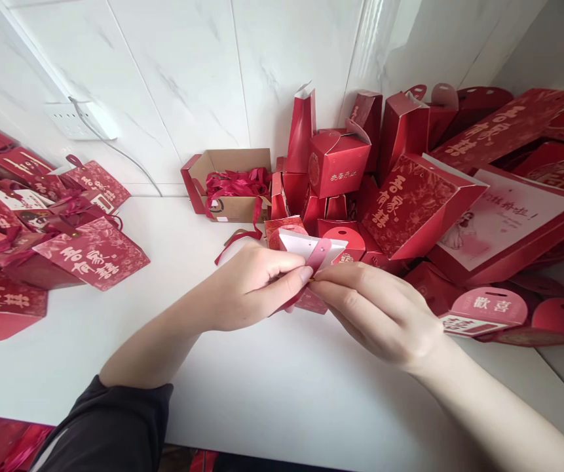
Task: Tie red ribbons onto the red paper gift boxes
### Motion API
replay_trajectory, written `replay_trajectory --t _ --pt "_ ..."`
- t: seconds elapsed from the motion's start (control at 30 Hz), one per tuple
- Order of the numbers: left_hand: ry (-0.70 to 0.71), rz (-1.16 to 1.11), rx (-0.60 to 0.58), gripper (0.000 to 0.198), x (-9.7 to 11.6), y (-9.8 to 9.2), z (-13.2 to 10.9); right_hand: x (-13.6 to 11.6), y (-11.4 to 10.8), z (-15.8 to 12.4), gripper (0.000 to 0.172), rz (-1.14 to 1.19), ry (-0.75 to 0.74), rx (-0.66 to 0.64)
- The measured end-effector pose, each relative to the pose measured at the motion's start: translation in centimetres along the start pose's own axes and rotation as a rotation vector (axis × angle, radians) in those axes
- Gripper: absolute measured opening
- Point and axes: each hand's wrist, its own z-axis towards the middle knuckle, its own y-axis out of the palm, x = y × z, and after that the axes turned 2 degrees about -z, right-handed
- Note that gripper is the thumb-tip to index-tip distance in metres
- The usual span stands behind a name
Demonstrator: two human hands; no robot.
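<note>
Well, your white table (242, 400) spreads below the marbled wall (188, 78), with a heap of red boxes (404, 216) crowding its right side. A smaller group of red boxes (99, 255), several tied with ribbon, stands well apart at the left. Between them, near the wall, sits an open cardboard box (240, 208) with dark red ribbon (242, 180) inside. Your right hand (375, 308) has its fingers drawn together and the tips meeting your left thumb; I cannot tell whether they pinch anything. Your left hand (257, 288) pinches a small box (291, 244) between thumb and fingers, its whitish top tilted upward, in front of the heap and raised over the table. A pink strap (319, 254) crosses that top, just beyond your fingertips.
</note>
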Motion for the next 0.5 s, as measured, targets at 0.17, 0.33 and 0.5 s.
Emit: replay_trajectory --t 0.17,0.33,0.5 --pt "0.036 -0.049 -0.031 0.035 -0.3 0.1 -0.1 -0.3 -0.7 0.5 0.021 -0.043 -0.056 -0.098" --pt "0.123 -0.102 -0.028 0.034 -0.9 -0.1 -0.1 0.0 -0.3 0.5 0.024 0.337 0.217 0.036" --pt "0.238 -0.089 0.018 0.036 -1.1 -0.2 0.1 0.7 -0.5 1.1 0.018 0.8 0.599 -0.053"
